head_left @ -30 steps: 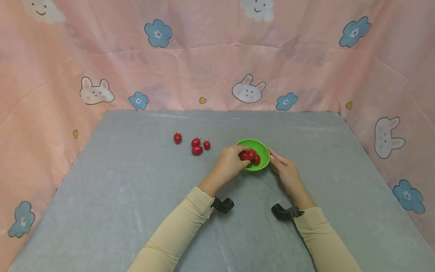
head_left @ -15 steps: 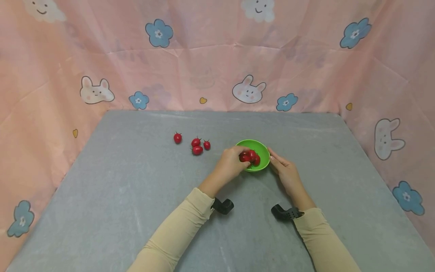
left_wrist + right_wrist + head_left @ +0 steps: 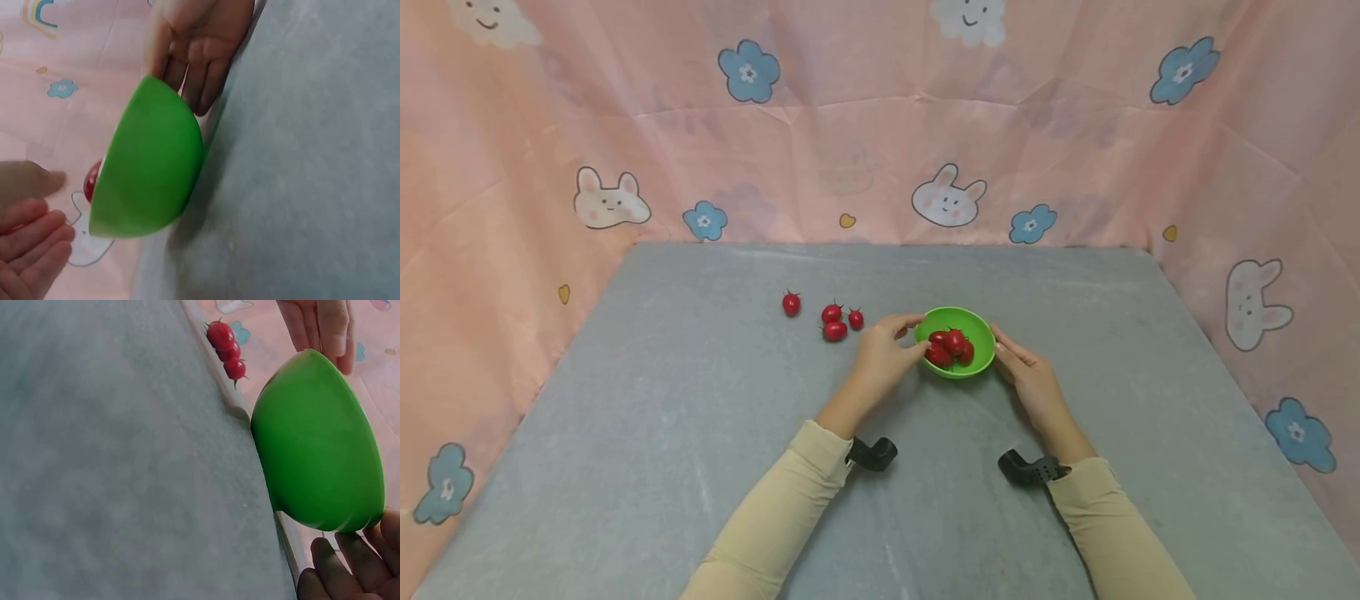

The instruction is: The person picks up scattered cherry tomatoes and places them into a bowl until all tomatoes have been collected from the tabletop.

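A green bowl (image 3: 982,333) stands on the grey table with several red cherry tomatoes (image 3: 953,342) in it. My left hand (image 3: 883,350) is beside the bowl's left rim, thumb and fingers apart, with nothing between them; in the left wrist view its fingers (image 3: 44,244) show next to the rim. At the opposite side, my right hand (image 3: 1036,387) rests its fairly straight fingers against the outer wall, as the right wrist view shows with the fingertips (image 3: 350,550) under the bowl's side. More cherry tomatoes (image 3: 834,331) lie on the table left of the bowl.
One cherry tomato (image 3: 791,303) lies apart, farthest left. A pink patterned cloth (image 3: 820,150) hangs behind and along both sides of the grey table (image 3: 662,400). Each wrist wears a black camera mount (image 3: 874,455).
My left hand has let go of a cherry tomato in the bowl, drawn back to the left and spread its fingers. The right hand and bowl have stayed in place.
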The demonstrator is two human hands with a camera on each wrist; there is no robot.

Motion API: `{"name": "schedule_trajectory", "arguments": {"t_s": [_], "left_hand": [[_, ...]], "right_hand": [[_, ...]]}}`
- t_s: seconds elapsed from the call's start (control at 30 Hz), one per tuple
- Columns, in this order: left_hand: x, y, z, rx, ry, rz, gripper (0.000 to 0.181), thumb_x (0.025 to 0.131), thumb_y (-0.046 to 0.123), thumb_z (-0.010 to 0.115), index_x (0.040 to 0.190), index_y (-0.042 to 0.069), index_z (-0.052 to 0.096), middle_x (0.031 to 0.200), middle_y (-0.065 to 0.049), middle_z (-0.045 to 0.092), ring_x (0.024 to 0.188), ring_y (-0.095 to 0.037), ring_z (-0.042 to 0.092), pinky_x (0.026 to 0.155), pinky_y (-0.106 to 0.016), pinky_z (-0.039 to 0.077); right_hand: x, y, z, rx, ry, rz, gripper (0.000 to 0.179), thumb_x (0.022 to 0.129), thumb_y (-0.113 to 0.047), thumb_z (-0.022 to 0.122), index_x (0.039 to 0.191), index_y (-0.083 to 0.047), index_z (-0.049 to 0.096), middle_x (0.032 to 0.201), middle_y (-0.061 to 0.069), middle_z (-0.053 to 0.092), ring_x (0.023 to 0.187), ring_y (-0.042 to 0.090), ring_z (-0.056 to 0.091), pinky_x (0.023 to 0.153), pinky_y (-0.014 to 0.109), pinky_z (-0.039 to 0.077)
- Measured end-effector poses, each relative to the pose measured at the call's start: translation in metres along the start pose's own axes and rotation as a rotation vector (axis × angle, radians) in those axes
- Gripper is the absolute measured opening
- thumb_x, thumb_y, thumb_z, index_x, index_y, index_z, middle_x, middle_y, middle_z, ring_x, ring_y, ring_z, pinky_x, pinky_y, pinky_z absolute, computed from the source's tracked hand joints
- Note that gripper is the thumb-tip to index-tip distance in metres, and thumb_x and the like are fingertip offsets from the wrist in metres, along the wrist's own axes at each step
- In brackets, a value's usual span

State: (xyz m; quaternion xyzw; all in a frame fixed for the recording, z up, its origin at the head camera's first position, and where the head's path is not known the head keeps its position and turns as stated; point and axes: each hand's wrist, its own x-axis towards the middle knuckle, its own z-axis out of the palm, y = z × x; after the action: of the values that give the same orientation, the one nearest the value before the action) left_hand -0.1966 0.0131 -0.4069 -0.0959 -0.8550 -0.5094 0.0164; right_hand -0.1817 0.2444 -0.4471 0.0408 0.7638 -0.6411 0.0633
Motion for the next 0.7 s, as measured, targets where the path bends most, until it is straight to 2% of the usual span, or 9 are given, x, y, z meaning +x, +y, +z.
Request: {"name": "schedule_trajectory", "arguments": {"t_s": [0.17,0.3,0.7], "left_hand": [[-0.002,-0.009,-0.005,-0.033,0.102,0.068,0.041,0.084,0.01,0.078,0.123,0.002,0.069,0.123,-0.015,0.07,0.115,-0.032,0.067,0.099,-0.039,0.055],[-0.002,-0.014,-0.012,-0.038,0.159,0.069,0.04,0.083,0.009,0.078,0.122,0.002,0.07,0.122,-0.015,0.071,0.114,-0.035,0.067,0.099,-0.04,0.054],[0.001,-0.029,-0.031,-0.062,0.198,0.01,0.041,0.084,0.01,0.078,0.123,0.001,0.068,0.124,-0.015,0.07,0.117,-0.034,0.066,0.101,-0.041,0.053]], "right_hand": [[0.0,0.0,0.0,-0.001,0.004,0.007,0.05,0.105,-0.033,0.049,0.15,-0.014,0.041,0.159,0.0,0.035,0.148,0.015,0.032,0.109,0.017,0.038],[0.0,0.0,0.0,0.0,0.009,0.005,0.051,0.105,-0.033,0.049,0.15,-0.013,0.041,0.159,0.001,0.035,0.148,0.016,0.033,0.108,0.016,0.039],[0.001,0.0,0.001,0.002,0.017,0.007,0.052,0.104,-0.035,0.051,0.15,-0.013,0.042,0.158,0.001,0.036,0.148,0.015,0.033,0.106,0.014,0.04]]}}
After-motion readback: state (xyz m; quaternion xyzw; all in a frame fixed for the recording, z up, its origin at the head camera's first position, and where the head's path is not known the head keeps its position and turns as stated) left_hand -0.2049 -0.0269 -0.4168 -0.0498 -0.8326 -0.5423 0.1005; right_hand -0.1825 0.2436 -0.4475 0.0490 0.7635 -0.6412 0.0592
